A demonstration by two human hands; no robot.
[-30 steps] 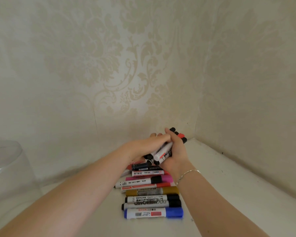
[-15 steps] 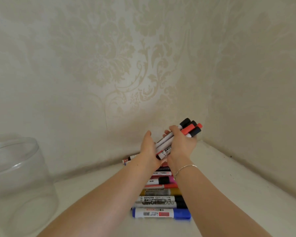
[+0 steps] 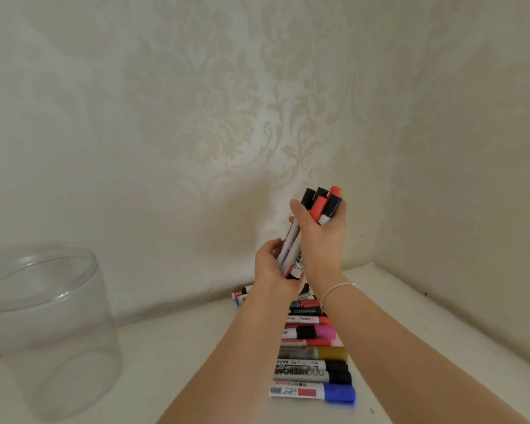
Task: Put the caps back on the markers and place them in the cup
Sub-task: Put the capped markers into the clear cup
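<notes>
Cream damask wallpaper (image 3: 214, 123) covers both walls of a corner above a white tabletop (image 3: 172, 359). Lifted above that surface is a bundle of markers (image 3: 317, 209), white barrels with black and red caps pointing up and slightly right. The right hand (image 3: 322, 240) wraps its fingers and thumb around the upper part of the bundle, and the left hand (image 3: 271, 270) cups the lower ends with curled fingers. A thin silver bracelet (image 3: 337, 289) sits on the right wrist. Beneath the forearms lies a row of capped markers (image 3: 312, 356), side by side on the tabletop, caps to the right: red, pink, gold, black. Two grey-labelled ones read, upside down, "WHITEBOARD MARKER"; smaller print on the others is too small to read. Nearest the camera is a blue-capped marker (image 3: 314, 392) with a barcode and a red label patch. Well apart, at the left, stands a clear cup (image 3: 48, 325), upright with its mouth open.
</notes>
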